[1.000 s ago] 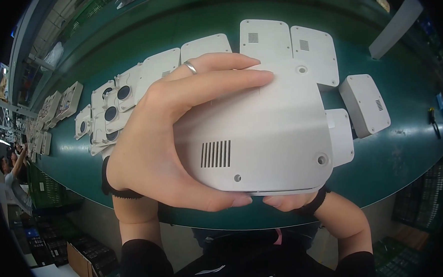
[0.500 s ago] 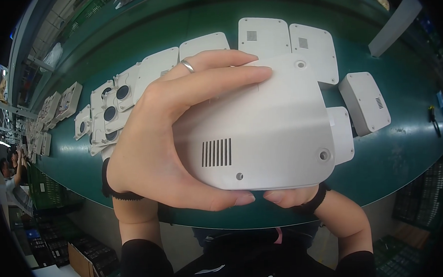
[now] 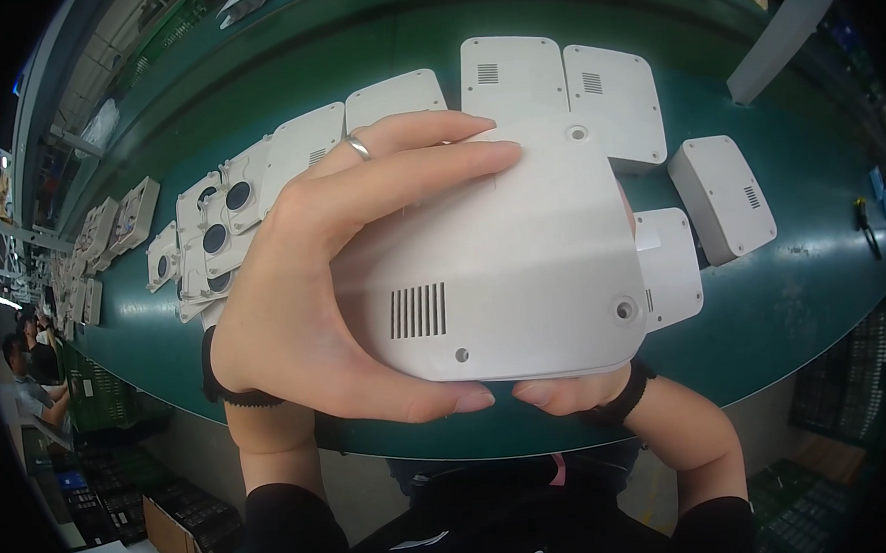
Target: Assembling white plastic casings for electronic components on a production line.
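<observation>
Raised close to me is a white plastic housing [image 3: 522, 262] with a slotted vent at its lower left and screw holes near its corners. My left hand [image 3: 312, 253], with a ring on one finger, grips it from the left: the thumb lies along the lower edge and the fingers reach over its upper face. My right hand [image 3: 569, 390] holds it from below at the right, the thumb against the lower edge. Most of the right hand's fingers are hidden behind the housing. Both wrists wear dark bands.
Similar white housings [image 3: 614, 102] stand along the back of the green table [image 3: 811, 227], with one box-shaped housing [image 3: 725, 202] at the right. White parts with round dark discs [image 3: 216, 238] lie stacked at left. Grey posts [image 3: 781, 38] rise at both sides. Crates [image 3: 108, 384] and people are at far left.
The housing and both hands appear slightly further left, while the table and background have shifted a little too. Both hands keep their grip.
</observation>
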`<act>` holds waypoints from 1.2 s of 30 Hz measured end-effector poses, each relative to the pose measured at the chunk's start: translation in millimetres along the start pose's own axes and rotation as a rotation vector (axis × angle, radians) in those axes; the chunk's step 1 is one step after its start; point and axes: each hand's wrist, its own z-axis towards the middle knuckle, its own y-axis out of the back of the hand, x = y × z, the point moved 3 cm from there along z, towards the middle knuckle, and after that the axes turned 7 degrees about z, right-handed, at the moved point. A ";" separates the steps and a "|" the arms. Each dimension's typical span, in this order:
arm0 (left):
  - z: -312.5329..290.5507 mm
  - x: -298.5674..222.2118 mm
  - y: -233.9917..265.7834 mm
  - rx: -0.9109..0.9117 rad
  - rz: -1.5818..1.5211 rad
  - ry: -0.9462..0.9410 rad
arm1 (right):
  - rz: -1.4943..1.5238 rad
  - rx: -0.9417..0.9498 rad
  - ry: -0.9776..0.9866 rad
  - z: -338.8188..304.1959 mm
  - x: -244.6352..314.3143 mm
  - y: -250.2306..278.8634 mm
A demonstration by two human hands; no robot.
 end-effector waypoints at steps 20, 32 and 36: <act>2.2 1.2 -2.2 -0.018 -0.032 0.027 | -0.037 0.080 0.339 11.8 6.6 -1.9; 0.4 1.0 -2.6 0.008 -0.009 0.024 | 0.015 -0.011 0.244 8.6 5.1 -4.1; 1.4 1.2 -1.6 0.031 -0.015 0.029 | 0.000 -0.003 0.236 7.6 4.7 -2.6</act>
